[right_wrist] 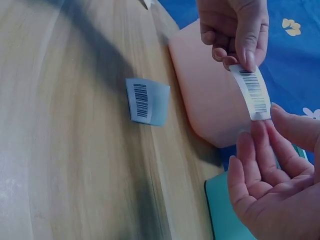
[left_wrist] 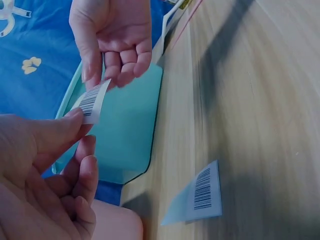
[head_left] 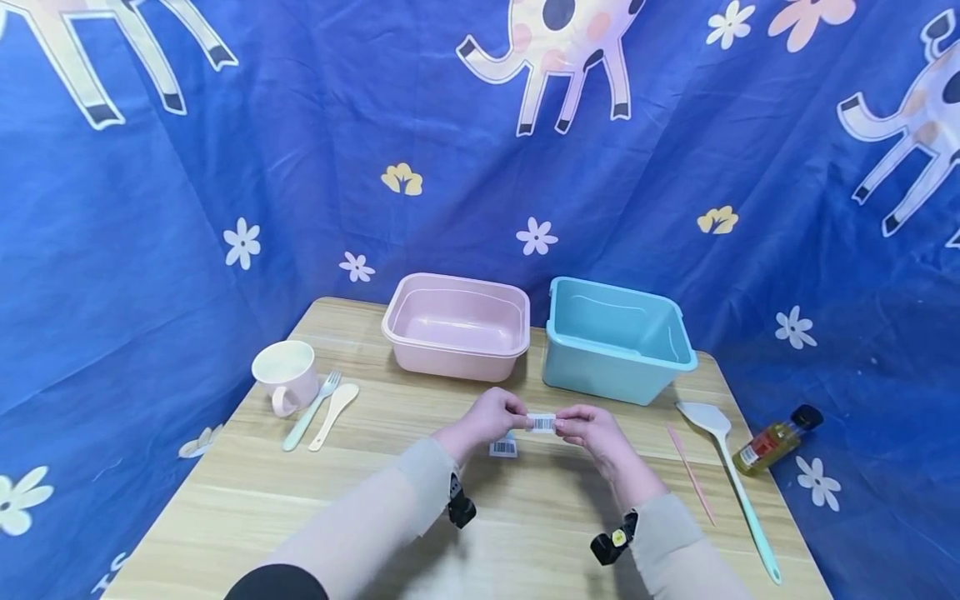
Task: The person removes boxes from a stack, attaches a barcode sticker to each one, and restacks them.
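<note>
Plainly, a white barcode label sits just below and right of the centre of the head view, held above the tabletop. The left grip pinches its left end between thumb and fingers, and the right grip pinches its right end. Just below the left grip, a second barcode label on bluish backing lies on the tabletop. Beyond, at centre, stand a pink basin and, to its right, a teal bin. Toward the left lie a mint fork and a cream spoon, beside a pale pink mug. Lower right hold a thin pink stick, a white-headed turner and a black-capped bottle. Blue printed cloth fills the upper frame.
</note>
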`<state>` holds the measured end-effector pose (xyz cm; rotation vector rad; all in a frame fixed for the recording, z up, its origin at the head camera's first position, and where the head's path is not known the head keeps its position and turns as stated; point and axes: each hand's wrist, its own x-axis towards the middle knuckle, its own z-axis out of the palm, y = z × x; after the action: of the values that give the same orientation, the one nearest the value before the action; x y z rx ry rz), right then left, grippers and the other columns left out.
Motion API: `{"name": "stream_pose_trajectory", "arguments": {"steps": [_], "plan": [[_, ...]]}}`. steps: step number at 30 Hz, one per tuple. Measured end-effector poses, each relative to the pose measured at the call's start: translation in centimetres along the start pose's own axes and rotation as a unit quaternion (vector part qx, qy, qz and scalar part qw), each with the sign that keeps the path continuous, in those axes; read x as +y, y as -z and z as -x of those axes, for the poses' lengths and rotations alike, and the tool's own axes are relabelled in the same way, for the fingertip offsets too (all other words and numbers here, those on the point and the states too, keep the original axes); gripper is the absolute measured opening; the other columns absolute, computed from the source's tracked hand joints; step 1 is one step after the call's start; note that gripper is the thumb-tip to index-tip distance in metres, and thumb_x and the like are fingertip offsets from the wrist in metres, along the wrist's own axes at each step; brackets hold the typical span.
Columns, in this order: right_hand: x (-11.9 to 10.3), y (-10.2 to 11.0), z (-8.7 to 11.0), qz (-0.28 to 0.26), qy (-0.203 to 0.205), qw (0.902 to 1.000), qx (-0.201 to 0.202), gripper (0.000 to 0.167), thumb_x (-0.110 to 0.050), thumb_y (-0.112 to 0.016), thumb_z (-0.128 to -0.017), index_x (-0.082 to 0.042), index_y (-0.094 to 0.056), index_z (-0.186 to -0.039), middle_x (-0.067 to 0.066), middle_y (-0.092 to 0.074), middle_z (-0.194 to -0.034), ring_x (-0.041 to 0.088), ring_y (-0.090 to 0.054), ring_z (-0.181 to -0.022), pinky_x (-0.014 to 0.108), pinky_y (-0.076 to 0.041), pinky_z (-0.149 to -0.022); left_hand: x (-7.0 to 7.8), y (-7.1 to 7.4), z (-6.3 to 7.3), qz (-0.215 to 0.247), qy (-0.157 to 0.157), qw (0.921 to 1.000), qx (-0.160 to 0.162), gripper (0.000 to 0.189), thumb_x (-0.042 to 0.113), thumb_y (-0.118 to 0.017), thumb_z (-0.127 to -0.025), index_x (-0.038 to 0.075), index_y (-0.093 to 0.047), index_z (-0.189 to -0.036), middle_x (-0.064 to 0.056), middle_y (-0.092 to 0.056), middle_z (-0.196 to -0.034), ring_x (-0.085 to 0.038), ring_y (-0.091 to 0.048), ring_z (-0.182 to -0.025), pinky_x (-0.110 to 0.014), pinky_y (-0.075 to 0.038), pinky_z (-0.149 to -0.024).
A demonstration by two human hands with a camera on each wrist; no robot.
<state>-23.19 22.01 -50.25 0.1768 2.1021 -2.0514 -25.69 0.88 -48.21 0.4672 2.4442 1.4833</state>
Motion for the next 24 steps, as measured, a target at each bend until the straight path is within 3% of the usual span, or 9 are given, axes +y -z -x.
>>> {"name": "stream_pose_trajectory", "arguments": {"steps": [6, 12, 18, 24], "plan": [[0.0, 0.1, 0.1, 0.006, 0.021, 0.9992, 0.033, 0.011, 0.009, -0.069, -0.084, 0.009, -0.066, -0.094, 0.011, -0.068, -0.089, 0.024, -0.066, -0.082, 0.031, -0.056, -0.076, 0.2, -0.7, -0.7, -0.015, 0.007, 0.9998, 0.004, 0.010, 0.013, -0.080, -0.082, 0.005, -0.075, -0.079, 0.002, -0.066, -0.074, -0.013, -0.054, -0.071, -0.029, -0.046, -0.069], [-0.6, 0.6, 0.2, 0.048, 0.060, 0.9932, 0.088, 0.007, 0.007, -0.070, -0.085, 0.007, -0.065, -0.090, 0.009, -0.066, -0.079, 0.016, -0.061, -0.075, 0.028, -0.051, -0.071, 0.6, -1.6, -1.5, 0.030, 0.044, 0.9973, 0.051, 0.020, 0.018, -0.081, -0.082, 0.003, -0.076, -0.096, -0.003, -0.072, -0.090, -0.017, -0.063, -0.085, -0.035, -0.051, -0.080], [-2.1, 1.5, 0.8, 0.062, 0.069, 0.9890, 0.115, 0.006, 0.008, -0.069, -0.086, 0.009, -0.066, -0.091, 0.010, -0.065, -0.079, 0.017, -0.058, -0.074, 0.025, -0.047, -0.065, 0.8, -2.4, -2.7, 0.078, 0.016, 0.9947, 0.066, 0.014, 0.013, -0.081, -0.081, 0.004, -0.076, -0.092, -0.001, -0.071, -0.084, -0.014, -0.061, -0.077, -0.031, -0.049, -0.070], [-1.0, 2.6, 0.1, 0.063, 0.073, 0.9846, 0.146, 0.006, 0.006, -0.071, -0.086, 0.006, -0.067, -0.090, 0.008, -0.064, -0.078, 0.016, -0.058, -0.072, 0.026, -0.048, -0.067, 1.2, -3.8, -3.8, 0.093, 0.007, 0.9939, 0.060, 0.010, 0.010, -0.082, -0.080, 0.004, -0.075, -0.085, 0.001, -0.068, -0.078, -0.012, -0.056, -0.072, -0.027, -0.046, -0.063]]}}
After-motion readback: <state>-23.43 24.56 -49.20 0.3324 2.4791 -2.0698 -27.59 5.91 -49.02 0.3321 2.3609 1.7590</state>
